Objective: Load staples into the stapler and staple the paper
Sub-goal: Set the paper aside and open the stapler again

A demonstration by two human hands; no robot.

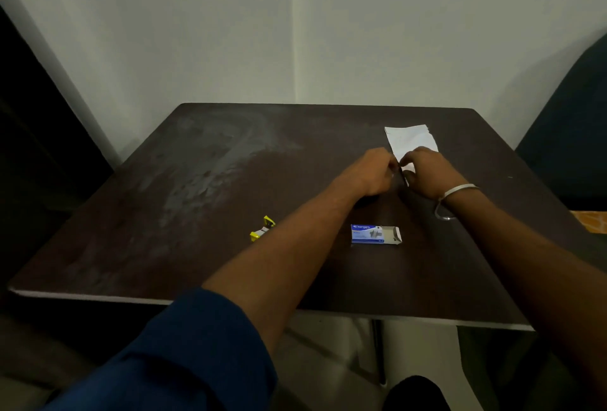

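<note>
A small yellow stapler (262, 229) lies on the dark brown table (197, 213), just left of my left forearm. A blue staple box (374, 234) with its right flap open rests between my forearms. A folded white paper (410, 139) lies at the far right of the table. My left hand (371, 172) and my right hand (425, 172) meet over the paper's near end, fingertips pinched together. Something small and thin seems held between them; it is too dark to tell what. The paper's near end is hidden by my right hand.
The table stands in a room corner with pale walls behind. A dusty smear crosses its left half. A dark seat back (571, 121) is at the right edge, and a metal bangle (456, 193) hangs on my right wrist.
</note>
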